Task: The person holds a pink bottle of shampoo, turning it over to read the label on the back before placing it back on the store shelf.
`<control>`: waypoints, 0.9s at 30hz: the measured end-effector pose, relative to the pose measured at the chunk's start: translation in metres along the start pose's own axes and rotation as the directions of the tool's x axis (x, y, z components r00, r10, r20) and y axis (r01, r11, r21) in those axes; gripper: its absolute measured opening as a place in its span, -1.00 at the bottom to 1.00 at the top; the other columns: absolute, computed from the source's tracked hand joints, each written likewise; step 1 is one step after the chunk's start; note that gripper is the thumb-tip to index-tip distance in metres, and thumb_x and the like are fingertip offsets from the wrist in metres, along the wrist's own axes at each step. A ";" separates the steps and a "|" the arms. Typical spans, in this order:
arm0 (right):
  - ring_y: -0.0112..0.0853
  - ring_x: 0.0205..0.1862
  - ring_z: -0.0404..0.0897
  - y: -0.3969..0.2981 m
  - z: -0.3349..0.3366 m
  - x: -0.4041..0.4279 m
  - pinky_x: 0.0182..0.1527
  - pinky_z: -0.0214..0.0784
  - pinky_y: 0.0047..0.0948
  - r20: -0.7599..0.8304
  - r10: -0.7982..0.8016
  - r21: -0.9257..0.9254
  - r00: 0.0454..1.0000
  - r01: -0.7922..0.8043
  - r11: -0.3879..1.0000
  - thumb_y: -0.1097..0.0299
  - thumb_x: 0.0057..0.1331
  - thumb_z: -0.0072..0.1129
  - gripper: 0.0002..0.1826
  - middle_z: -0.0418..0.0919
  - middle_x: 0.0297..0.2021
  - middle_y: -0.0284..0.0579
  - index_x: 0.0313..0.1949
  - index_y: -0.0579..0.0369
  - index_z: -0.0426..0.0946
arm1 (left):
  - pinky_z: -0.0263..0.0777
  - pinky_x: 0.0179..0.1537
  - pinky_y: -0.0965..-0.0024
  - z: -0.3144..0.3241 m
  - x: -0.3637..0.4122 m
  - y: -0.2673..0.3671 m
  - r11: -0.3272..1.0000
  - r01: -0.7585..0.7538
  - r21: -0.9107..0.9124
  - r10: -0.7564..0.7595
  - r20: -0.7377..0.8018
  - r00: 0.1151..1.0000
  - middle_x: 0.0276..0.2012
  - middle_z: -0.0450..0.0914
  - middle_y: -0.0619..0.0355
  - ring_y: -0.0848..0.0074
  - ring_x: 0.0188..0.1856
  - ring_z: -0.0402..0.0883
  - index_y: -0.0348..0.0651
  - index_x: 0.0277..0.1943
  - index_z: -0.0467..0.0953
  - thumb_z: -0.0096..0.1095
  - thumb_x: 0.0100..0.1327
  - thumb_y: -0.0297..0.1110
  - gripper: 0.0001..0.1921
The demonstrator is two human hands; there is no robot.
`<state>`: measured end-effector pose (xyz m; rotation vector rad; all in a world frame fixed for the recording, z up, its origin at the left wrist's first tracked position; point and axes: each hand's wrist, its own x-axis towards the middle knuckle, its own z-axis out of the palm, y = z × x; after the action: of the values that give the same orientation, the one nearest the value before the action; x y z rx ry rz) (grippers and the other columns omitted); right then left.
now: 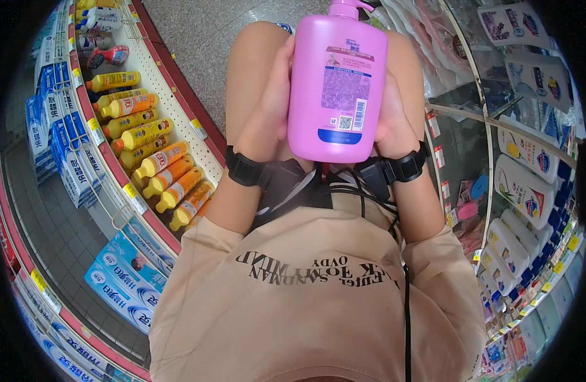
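Note:
A large pink Rejoice pump bottle (338,88) stands upright between my hands, its printed back label towards me. On its left side my left hand (272,98) grips the wall, with the fingers partly hidden behind the bottle. My right hand (393,114) clasps the opposite side, and its fingertips are also out of sight. The pump head (346,8) is cut off by the top edge of the picture. Below the bottle, black straps (245,167) go round both wrists. My bent knees are behind the bottle, one on each side.
At left, a shelf holds a row of yellow and orange bottles (147,131) lying on their sides. Toothpaste boxes (126,281) sit on lower left shelving. White Safeguard bottles (527,191) crowd the right shelf. A glass panel (458,143) with a metal frame stands near my right arm. Speckled floor (197,52) lies ahead.

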<state>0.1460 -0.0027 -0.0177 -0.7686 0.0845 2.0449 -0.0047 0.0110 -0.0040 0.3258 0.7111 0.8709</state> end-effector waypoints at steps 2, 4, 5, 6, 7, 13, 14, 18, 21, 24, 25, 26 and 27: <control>-0.30 -0.23 0.53 0.000 0.000 0.000 -0.15 0.43 -0.33 -0.006 -0.013 -0.015 1.000 0.013 1.000 0.06 0.32 -0.34 -0.53 0.51 -0.24 -0.02 -0.11 0.21 0.39 | 0.44 -0.06 0.36 0.000 0.000 0.000 1.000 0.001 -0.008 -0.001 -0.002 1.000 -0.09 0.49 0.04 0.42 -0.11 0.54 -0.21 0.05 0.32 -0.35 0.31 0.02 -0.50; -0.29 -0.22 0.53 -0.001 -0.001 -0.001 -0.13 0.42 -0.33 0.058 0.014 0.043 0.998 -0.016 0.999 0.05 0.32 -0.34 -0.53 0.51 -0.23 -0.02 -0.11 0.21 0.39 | 0.44 -0.05 0.36 -0.001 0.001 -0.001 1.000 0.004 -0.019 -0.004 0.007 1.000 -0.08 0.49 0.03 0.41 -0.11 0.54 -0.21 0.05 0.32 -0.35 0.31 0.02 -0.50; -0.29 -0.22 0.53 -0.001 -0.001 -0.001 -0.13 0.42 -0.33 0.059 0.013 0.042 0.998 -0.015 0.999 0.05 0.32 -0.34 -0.53 0.51 -0.23 -0.02 -0.11 0.21 0.39 | 0.44 -0.05 0.35 -0.001 0.001 -0.001 1.000 0.008 -0.030 -0.008 0.014 1.000 -0.08 0.49 0.03 0.40 -0.11 0.53 -0.21 0.05 0.32 -0.35 0.31 0.03 -0.49; -0.29 -0.22 0.52 -0.001 -0.001 0.000 -0.12 0.41 -0.32 0.058 0.018 0.043 0.998 -0.021 0.999 0.05 0.32 -0.34 -0.53 0.51 -0.22 -0.02 -0.11 0.21 0.39 | 0.44 -0.05 0.35 0.000 0.001 -0.001 1.000 0.008 -0.028 -0.008 0.016 1.000 -0.08 0.49 0.03 0.40 -0.11 0.53 -0.21 0.05 0.32 -0.35 0.31 0.03 -0.49; -0.28 -0.21 0.52 -0.001 -0.002 0.000 -0.11 0.41 -0.31 0.057 0.024 0.044 0.998 -0.026 0.999 0.05 0.32 -0.34 -0.53 0.51 -0.22 -0.01 -0.11 0.20 0.39 | 0.44 -0.05 0.35 0.002 0.000 -0.001 0.998 0.032 -0.058 -0.031 0.027 0.999 -0.08 0.49 0.02 0.40 -0.10 0.53 -0.22 0.06 0.31 -0.35 0.31 0.03 -0.49; -0.28 -0.21 0.51 0.001 0.000 -0.001 -0.11 0.40 -0.31 -0.020 0.007 0.003 1.000 -0.007 1.000 0.05 0.31 -0.32 -0.54 0.51 -0.23 -0.02 -0.11 0.20 0.39 | 0.43 -0.05 0.34 0.004 -0.002 -0.001 0.998 0.032 -0.054 -0.032 0.014 0.999 -0.07 0.48 0.01 0.38 -0.10 0.53 -0.23 0.06 0.31 -0.34 0.30 0.05 -0.47; -0.28 -0.21 0.51 0.001 0.000 0.000 -0.11 0.40 -0.31 -0.018 0.007 0.004 1.000 -0.007 1.000 0.05 0.31 -0.32 -0.54 0.51 -0.23 -0.02 -0.11 0.20 0.39 | 0.43 -0.05 0.35 0.003 -0.002 -0.001 0.998 0.025 -0.049 -0.024 0.015 1.000 -0.07 0.48 0.01 0.38 -0.10 0.53 -0.23 0.06 0.30 -0.34 0.30 0.05 -0.47; -0.29 -0.23 0.51 0.000 0.002 -0.002 -0.11 0.40 -0.32 -0.008 -0.004 0.013 1.000 0.004 1.000 0.06 0.31 -0.32 -0.54 0.51 -0.24 -0.03 -0.13 0.20 0.39 | 0.43 -0.05 0.35 -0.001 0.001 -0.004 0.998 0.030 -0.056 -0.029 0.029 0.999 -0.06 0.48 0.01 0.38 -0.10 0.53 -0.24 0.07 0.30 -0.34 0.30 0.04 -0.47; -0.29 -0.23 0.51 0.000 0.002 -0.002 -0.11 0.40 -0.32 -0.013 -0.004 0.000 1.000 0.004 1.000 0.06 0.31 -0.32 -0.54 0.51 -0.24 -0.04 -0.13 0.20 0.40 | 0.43 -0.05 0.35 -0.003 0.002 -0.005 1.000 0.014 -0.025 -0.013 0.007 1.000 -0.06 0.47 0.00 0.38 -0.09 0.53 -0.24 0.07 0.29 -0.34 0.30 0.04 -0.47; -0.29 -0.22 0.53 0.000 -0.003 -0.002 -0.12 0.41 -0.33 0.023 -0.003 0.024 1.000 0.002 1.000 0.07 0.31 -0.27 -0.54 0.51 -0.22 -0.02 -0.11 0.23 0.39 | 0.43 -0.04 0.34 -0.001 0.000 -0.004 0.999 0.032 -0.039 -0.031 0.017 0.999 -0.05 0.47 0.00 0.37 -0.09 0.53 -0.24 0.07 0.29 -0.34 0.30 0.04 -0.47; -0.28 -0.22 0.54 0.000 -0.004 -0.002 -0.14 0.43 -0.34 0.066 0.002 0.063 0.998 -0.006 0.998 0.07 0.30 -0.21 -0.54 0.51 -0.21 0.01 -0.09 0.27 0.38 | 0.43 -0.04 0.35 0.001 -0.001 -0.003 0.999 0.033 -0.042 -0.032 0.030 0.999 -0.05 0.46 -0.01 0.37 -0.09 0.52 -0.24 0.07 0.29 -0.34 0.30 0.04 -0.47; -0.28 -0.22 0.54 0.000 -0.004 -0.003 -0.14 0.43 -0.34 0.066 0.001 0.066 0.998 -0.005 0.998 0.07 0.30 -0.21 -0.54 0.51 -0.21 0.01 -0.09 0.27 0.38 | 0.43 -0.04 0.35 0.002 -0.001 -0.002 0.998 0.035 -0.045 -0.033 0.042 0.999 -0.05 0.46 -0.01 0.37 -0.09 0.52 -0.25 0.07 0.29 -0.34 0.30 0.03 -0.47; -0.28 -0.21 0.53 0.000 -0.003 -0.003 -0.14 0.42 -0.34 0.067 -0.003 0.057 0.998 -0.001 0.998 0.06 0.30 -0.21 -0.53 0.51 -0.20 0.01 -0.09 0.26 0.38 | 0.43 -0.04 0.35 0.003 -0.001 -0.003 0.998 0.038 -0.043 -0.037 0.042 0.998 -0.05 0.46 -0.01 0.37 -0.09 0.52 -0.25 0.07 0.29 -0.34 0.30 0.03 -0.47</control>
<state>0.1486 -0.0058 -0.0181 -0.6641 0.1035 2.0570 -0.0017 0.0084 -0.0029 0.2897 0.6569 0.8407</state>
